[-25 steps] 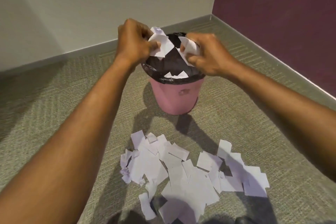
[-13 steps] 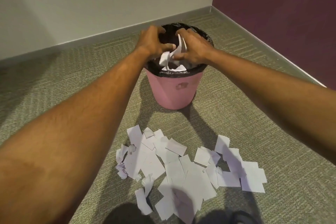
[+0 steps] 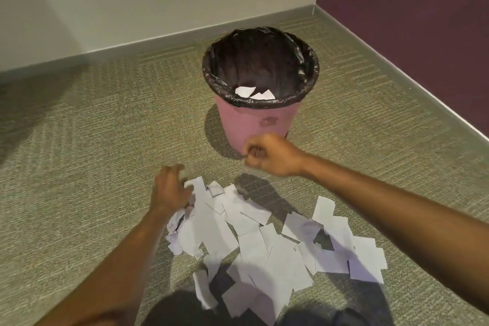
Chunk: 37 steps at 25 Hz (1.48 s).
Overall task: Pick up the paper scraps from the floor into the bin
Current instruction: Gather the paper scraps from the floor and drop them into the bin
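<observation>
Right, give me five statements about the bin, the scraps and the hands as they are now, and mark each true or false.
1. The pink bin has a black liner folded over its rim. True.
2. The bin holds no paper at all. False: a few white scraps lie inside it.
3. The left hand is down at the far left edge of the pile of scraps on the floor, fingers spread. True.
4. The right hand is flat on the carpet with its fingers open. False: it is curled into a loose fist, raised in front of the bin, with no paper visible in it.
5. The floor has been cleared of paper. False: a large pile remains on the carpet.
</observation>
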Tool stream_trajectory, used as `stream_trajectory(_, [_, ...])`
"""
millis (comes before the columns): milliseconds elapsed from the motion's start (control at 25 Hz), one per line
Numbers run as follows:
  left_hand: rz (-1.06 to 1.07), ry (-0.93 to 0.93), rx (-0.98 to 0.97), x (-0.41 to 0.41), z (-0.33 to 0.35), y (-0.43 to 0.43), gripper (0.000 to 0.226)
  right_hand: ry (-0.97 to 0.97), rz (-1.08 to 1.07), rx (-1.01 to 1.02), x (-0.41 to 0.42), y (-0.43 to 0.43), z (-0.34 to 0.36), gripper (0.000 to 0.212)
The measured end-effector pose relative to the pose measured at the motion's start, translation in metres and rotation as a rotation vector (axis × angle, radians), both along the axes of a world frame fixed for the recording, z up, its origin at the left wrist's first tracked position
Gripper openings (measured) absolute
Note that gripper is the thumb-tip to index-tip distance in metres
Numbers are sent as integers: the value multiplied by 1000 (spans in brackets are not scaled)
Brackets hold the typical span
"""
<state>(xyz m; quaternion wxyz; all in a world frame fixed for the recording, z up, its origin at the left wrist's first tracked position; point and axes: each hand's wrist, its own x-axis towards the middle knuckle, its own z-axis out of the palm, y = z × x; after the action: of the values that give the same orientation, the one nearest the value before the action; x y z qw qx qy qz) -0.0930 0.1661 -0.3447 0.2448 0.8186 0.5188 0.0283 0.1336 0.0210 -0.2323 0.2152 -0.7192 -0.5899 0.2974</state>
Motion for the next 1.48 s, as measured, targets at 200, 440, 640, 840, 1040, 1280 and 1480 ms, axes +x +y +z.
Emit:
stream_trajectory(200, [-305, 453, -233, -23, -28, -29, 129, -265, 251, -448, -21, 10, -87, 93])
stream_trajectory(440, [-302, 556, -256, -28, -54, -73, 139, -540, 497, -479, -47, 30, -137, 121])
stream_trajectory(640, [-312, 562, -153, -19, -58, -88, 129, -626, 553, -455, -66, 36, -151, 128])
stream_trajectory(840, [-366, 446, -63, -16, -57, -95, 101, -663, 530, -332, -76, 21, -151, 90])
stream_trajectory(1040, [-437, 434, -76, -7, -54, -102, 84, -558, 451, -323, -73, 6, -152, 60])
stream_trajectory(1280, [-449, 351, -5, -5, -60, -101, 54, -493, 408, -262, -63, -5, -141, 29])
stream_trajectory(1480, [-388, 244, -147, 0, -72, -95, 52, -437, 321, -240, -49, -10, -131, 31])
